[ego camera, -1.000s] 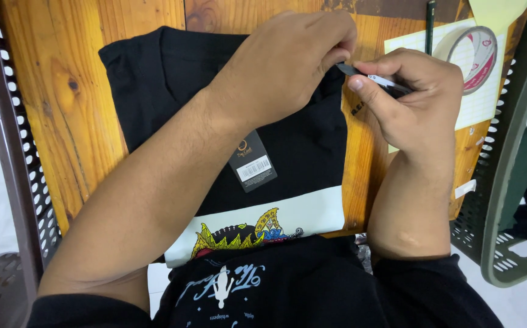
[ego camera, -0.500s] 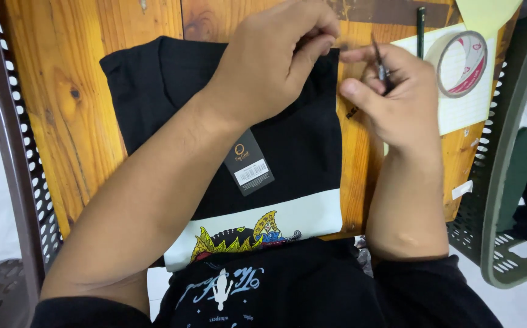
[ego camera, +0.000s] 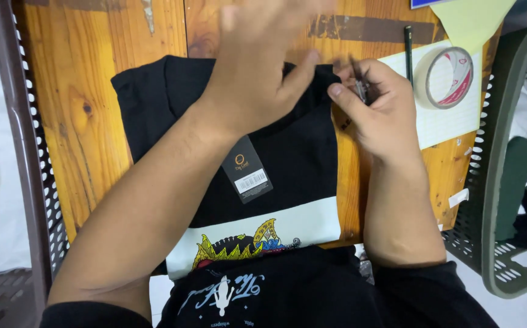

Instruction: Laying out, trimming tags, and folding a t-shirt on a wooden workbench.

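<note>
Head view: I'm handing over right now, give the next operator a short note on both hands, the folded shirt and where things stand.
Left hand: raised and blurred over the top edge of the folded black shirt, fingers spread, holding nothing I can see.
Right hand: beside the shirt's top right corner, pinching a small dark tool; what kind is unclear.
Shirt lies folded on the wooden table, hang tag resting on it.
Tape roll and pencil lie to the right.
Done: shirt folded, tag on it.
Left: cannot tell whether the tag is fastened.
</note>
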